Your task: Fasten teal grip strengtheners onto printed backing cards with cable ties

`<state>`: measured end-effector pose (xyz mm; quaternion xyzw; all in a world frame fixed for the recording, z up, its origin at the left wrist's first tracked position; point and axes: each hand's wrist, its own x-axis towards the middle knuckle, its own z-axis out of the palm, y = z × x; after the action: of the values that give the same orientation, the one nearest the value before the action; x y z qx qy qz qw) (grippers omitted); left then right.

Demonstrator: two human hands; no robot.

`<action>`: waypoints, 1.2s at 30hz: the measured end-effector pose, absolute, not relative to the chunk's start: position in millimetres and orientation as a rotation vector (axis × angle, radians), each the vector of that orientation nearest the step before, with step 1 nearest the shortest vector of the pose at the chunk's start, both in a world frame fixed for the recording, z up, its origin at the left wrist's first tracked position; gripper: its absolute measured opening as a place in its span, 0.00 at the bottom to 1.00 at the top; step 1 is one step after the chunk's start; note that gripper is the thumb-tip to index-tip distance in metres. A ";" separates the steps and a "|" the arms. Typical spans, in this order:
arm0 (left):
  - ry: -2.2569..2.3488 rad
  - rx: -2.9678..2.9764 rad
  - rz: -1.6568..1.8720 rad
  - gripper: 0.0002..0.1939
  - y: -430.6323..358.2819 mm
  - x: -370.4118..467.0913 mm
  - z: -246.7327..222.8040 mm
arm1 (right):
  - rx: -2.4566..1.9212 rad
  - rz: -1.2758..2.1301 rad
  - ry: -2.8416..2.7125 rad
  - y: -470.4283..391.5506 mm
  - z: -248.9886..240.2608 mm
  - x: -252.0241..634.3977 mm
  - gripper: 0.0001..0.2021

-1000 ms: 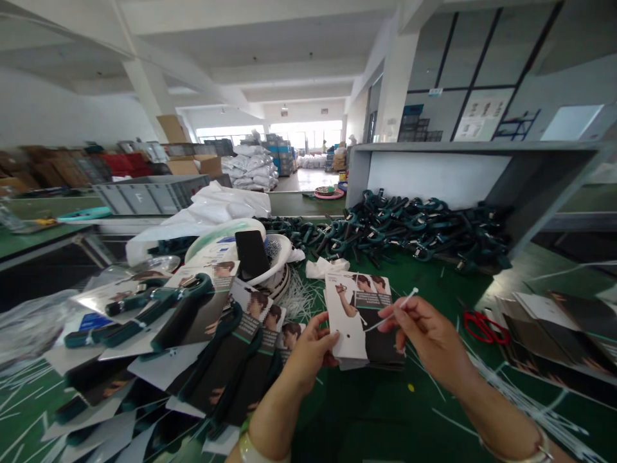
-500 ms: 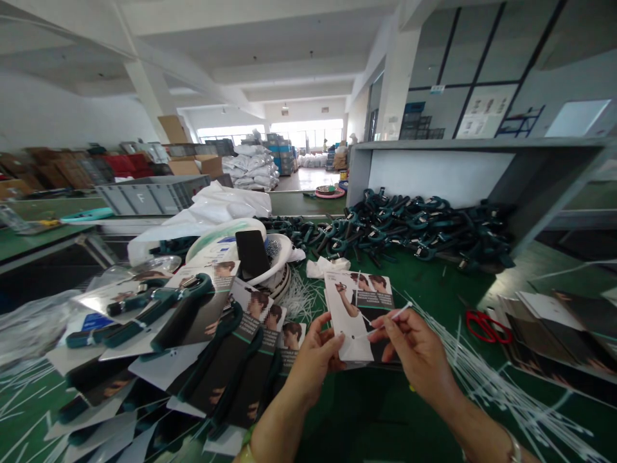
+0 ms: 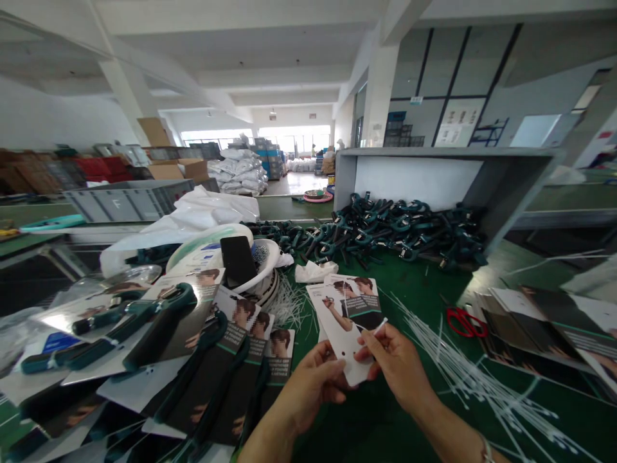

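Head view, left hand: grip clamped on the lower left edge of a printed card [image 3: 332, 325], fingers of the left hand [image 3: 315, 386] curled beneath it.
Right hand: thumb and fingers of the right hand [image 3: 395, 366] pinched together on a white tie [image 3: 380, 325], against the card's lower right edge; tie head sticks up past the fingers. Whether the tie passes through a card hole, cannot tell.
Card: over the table [image 3: 424, 283], between both hands, tilted; other cards [image 3: 373, 298] show past its upper right edge.
Change: half a second ago the card lay square with those beneath; now turned askew, lower end pulled toward the person. Scene has slid left in view.
Right side: loose ties [image 3: 463, 366], red scissors [image 3: 465, 323], card pile [image 3: 511, 315].
Left side: carded handles [image 3: 166, 331], heaped; phone [image 3: 236, 257] beyond.
Back: heap of green handles [image 3: 385, 231] before a grey box [image 3: 520, 193].
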<state>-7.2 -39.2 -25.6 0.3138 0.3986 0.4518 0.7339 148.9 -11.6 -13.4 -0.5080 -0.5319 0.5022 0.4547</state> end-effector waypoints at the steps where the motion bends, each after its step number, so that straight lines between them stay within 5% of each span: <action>1: 0.885 0.740 0.973 0.22 -39.3 -7.3 -25.9 | -1.270 1.236 -1.329 -11.4 -12.6 149.7 0.18; 16: 1.033 0.781 0.977 0.19 -38.3 -17.4 -24.2 | -1.309 1.026 -1.551 -1.9 10.7 173.7 0.17; 26: 0.458 0.497 0.942 0.23 -46.7 -48.0 -35.9 | -0.898 1.169 -1.703 -11.3 11.2 181.1 0.09; 36: 0.390 -0.017 1.318 0.17 -52.1 -13.9 -36.7 | -0.631 0.986 -2.060 -8.4 20.8 179.8 0.06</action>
<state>-13.9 -52.1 -36.7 -0.0079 0.1801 0.6084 0.7729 179.8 -8.4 20.8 -0.2466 -0.8055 0.3855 0.3764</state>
